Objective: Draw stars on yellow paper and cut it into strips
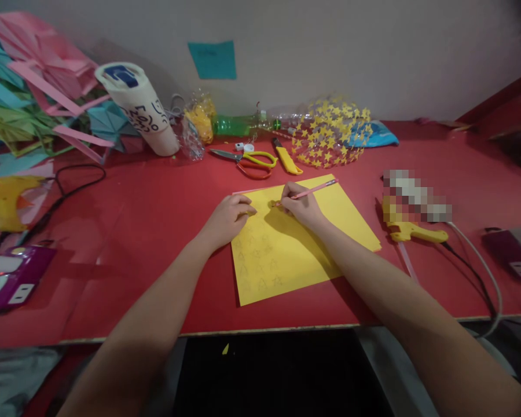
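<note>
A yellow sheet of paper (pixel 304 255) lies at a slant on the red table, with several small pencil-drawn stars on its left part. My right hand (pixel 301 205) is closed round a pink pencil (pixel 315 189), whose tip meets the paper near its upper middle. On the sheet's upper left edge rests my left hand (pixel 232 217), fingers bent and slightly apart, holding nothing. A sliver of pink paper shows at the yellow sheet's top left edge.
Behind the paper on the red table (pixel 147 214) are scissors (pixel 247 157), a yellow cutter (pixel 287 160), a star-covered dome (pixel 330 130), a green bottle (pixel 232 125) and a white tumbler (pixel 143 110). Yellow glue guns (pixel 412 230) with cables lie at both sides.
</note>
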Demonstrator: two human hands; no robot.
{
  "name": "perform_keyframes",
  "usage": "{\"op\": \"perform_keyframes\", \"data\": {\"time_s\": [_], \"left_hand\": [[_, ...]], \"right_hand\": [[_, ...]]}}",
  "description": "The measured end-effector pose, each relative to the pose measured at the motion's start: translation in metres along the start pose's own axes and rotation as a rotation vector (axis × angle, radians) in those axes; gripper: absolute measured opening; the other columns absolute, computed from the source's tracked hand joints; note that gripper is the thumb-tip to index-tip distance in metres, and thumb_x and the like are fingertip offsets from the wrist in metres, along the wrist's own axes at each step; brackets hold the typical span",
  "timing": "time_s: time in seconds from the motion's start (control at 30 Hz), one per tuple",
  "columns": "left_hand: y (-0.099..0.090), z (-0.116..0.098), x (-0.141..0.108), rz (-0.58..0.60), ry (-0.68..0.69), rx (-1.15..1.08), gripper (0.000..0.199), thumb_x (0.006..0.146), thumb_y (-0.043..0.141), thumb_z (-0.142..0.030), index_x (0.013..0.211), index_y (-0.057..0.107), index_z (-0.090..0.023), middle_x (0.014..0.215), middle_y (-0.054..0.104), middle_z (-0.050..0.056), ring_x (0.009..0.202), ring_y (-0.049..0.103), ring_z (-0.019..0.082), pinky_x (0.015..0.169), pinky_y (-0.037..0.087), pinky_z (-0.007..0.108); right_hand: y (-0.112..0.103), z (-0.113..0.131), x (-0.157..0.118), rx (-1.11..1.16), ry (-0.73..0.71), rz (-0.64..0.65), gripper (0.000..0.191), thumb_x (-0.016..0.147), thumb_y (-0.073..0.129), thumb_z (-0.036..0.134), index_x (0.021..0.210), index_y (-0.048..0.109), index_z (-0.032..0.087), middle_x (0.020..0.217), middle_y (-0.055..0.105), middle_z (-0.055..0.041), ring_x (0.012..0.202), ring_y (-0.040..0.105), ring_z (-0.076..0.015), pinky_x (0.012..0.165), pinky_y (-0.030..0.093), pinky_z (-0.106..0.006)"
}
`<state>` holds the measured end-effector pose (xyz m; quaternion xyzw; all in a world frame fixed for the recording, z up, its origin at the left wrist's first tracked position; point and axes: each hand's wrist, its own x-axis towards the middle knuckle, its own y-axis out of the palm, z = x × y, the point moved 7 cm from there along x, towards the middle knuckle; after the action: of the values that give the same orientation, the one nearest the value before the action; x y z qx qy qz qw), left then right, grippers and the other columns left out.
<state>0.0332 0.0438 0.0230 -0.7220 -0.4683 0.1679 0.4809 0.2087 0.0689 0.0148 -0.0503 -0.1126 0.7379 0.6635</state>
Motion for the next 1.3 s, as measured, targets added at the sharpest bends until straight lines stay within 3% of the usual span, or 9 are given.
{"op": "perform_keyframes", "data": {"time_s": [1.0,1.3], "left_hand": [[-0.001,-0.001,0.000,0.011,-0.022,-0.001,0.031,0.087,0.047,-0.008,0.099,0.073,-0.019,0.116,0.064,0.006,0.110,0.056,0.022,0.102,0.044,0.040],[0.000,-0.001,0.000,0.011,-0.024,0.004,0.031,0.087,0.047,-0.010,0.099,0.073,-0.022,0.117,0.064,0.005,0.110,0.056,0.022,0.103,0.044,0.041]], "right_hand": [[0.011,0.007,-0.005,-0.015,-0.052,0.116,0.007,0.071,0.056,0.022,0.067,0.050,0.021,0.058,0.060,0.0021,0.050,0.049,-0.0109,0.048,0.036,-0.023],[0.011,0.007,-0.005,-0.016,-0.059,0.100,0.008,0.071,0.056,0.022,0.066,0.050,0.021,0.058,0.059,0.0021,0.051,0.048,-0.0107,0.049,0.035,-0.024]]}}
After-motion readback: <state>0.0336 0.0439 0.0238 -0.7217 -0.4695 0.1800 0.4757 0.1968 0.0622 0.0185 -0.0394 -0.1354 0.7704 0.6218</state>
